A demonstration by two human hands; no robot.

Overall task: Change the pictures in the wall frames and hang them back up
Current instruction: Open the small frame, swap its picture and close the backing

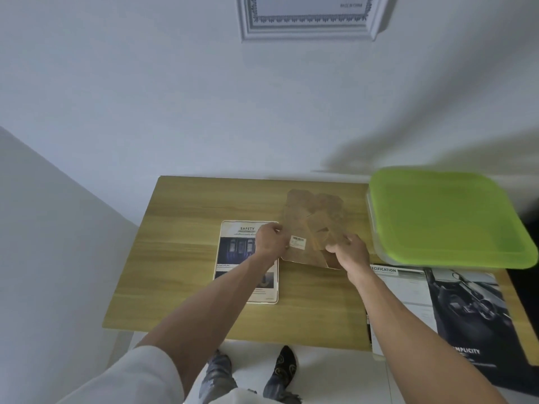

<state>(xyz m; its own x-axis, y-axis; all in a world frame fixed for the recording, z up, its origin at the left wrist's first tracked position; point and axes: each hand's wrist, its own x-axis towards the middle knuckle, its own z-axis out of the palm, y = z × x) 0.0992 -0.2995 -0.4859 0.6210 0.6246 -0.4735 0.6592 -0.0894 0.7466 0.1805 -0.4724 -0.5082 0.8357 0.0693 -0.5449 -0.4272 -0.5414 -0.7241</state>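
Observation:
A brown frame backing board (315,225) with a white sticker and a fold-out stand lies on the wooden table (180,258), its near edge raised. My left hand (269,240) pinches the board's left edge. My right hand (348,252) grips its near right corner. A printed page headed SAFETY (242,284) lies flat on the table left of the board, partly under my left forearm. High on the white wall hangs a silver picture frame (306,17), cut off by the top of the view.
A clear box with a green lid (443,217) stands at the table's back right. Car brochures (443,310) lie at the near right, reaching over the table's edge. A wall corner is on the left. My feet show below the table's front edge.

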